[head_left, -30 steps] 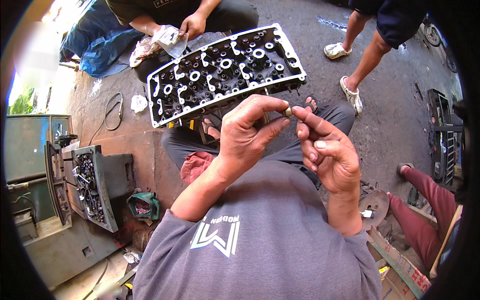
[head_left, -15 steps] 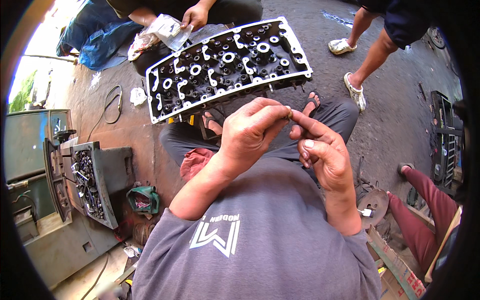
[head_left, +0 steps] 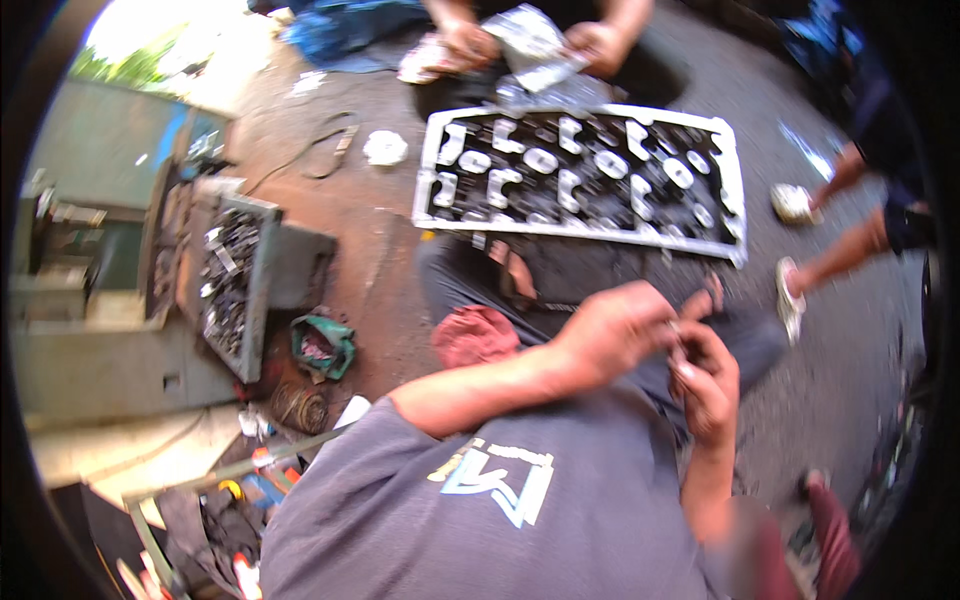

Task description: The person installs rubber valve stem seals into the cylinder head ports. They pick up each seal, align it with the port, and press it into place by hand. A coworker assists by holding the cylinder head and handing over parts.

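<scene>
My left hand (head_left: pixel 618 335) and my right hand (head_left: pixel 712 385) meet at their fingertips above my lap. Both are closed in a pinch, and between them is something too small and blurred to name. Just beyond them lies an engine cylinder head (head_left: pixel 590 232), a long dark metal casting with a pale rim and rows of round openings and bolts inside. Neither hand touches it. A red cloth (head_left: pixel 474 336) rests by my left thigh, beside my left forearm.
Across the cylinder head, another person's hands (head_left: pixel 598 48) hold a clear plastic bag (head_left: pixel 530 45). Someone in pale clogs (head_left: pixel 790 300) stands at the right. To the left are a metal tray of small parts (head_left: pixel 232 265), a green container (head_left: pixel 322 346) and a crumpled white wad (head_left: pixel 385 148).
The view has swung, so the cylinder head and my hands sit farther right. My fingertips stay together, with the right fingers now more bent. The other person's hands have spread apart around the bag.
</scene>
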### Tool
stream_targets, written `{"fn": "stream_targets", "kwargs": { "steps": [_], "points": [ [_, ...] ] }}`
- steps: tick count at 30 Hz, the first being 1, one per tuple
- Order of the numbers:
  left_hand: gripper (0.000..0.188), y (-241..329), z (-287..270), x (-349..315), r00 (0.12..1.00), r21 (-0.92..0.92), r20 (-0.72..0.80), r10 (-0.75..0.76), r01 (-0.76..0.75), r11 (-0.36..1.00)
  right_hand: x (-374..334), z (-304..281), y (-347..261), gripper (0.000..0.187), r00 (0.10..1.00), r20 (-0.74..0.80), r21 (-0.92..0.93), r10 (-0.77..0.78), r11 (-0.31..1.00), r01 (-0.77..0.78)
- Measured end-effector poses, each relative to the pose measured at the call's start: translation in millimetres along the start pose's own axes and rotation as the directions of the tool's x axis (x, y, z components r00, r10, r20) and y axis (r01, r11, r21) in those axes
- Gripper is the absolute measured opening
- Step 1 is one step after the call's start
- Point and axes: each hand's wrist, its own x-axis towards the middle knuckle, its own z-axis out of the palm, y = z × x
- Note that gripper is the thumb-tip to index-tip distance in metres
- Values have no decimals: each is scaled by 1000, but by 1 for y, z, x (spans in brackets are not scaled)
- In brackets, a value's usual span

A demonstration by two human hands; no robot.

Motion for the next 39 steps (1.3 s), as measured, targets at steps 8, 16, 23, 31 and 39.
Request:
{"fn": "stream_targets", "kwargs": {
  "steps": [8, 16, 23, 31, 39],
  "points": [
    [31, -30, -8, 1, 888, -423, 200, -413, 459, 781, 41, 13, 17, 30, 942, 193, -398, -275, 856, 331],
    [41, -54, -21, -1, 575, -569, 487, -657, 780, 261, 77, 15, 3, 29, 826, 470, -698, -311, 442, 564],
    [18, -45, -30, 21, 951, -72, -133, -278, 270, 960, 89, -16, 17, 37, 998, 43, 138, 52, 989, -58],
    [16, -97, -136, 77, 949, 306, -228, -219, 283, 909, 78, -218, 35, 27, 439, -684, -701, -582, 692, -174],
    [12, -147, -140, 148, 957, 654, 234, -174, -22, 756, 86, -228, 62, 27, 445, -569, -822, -692, 497, -278]
  ]
}}
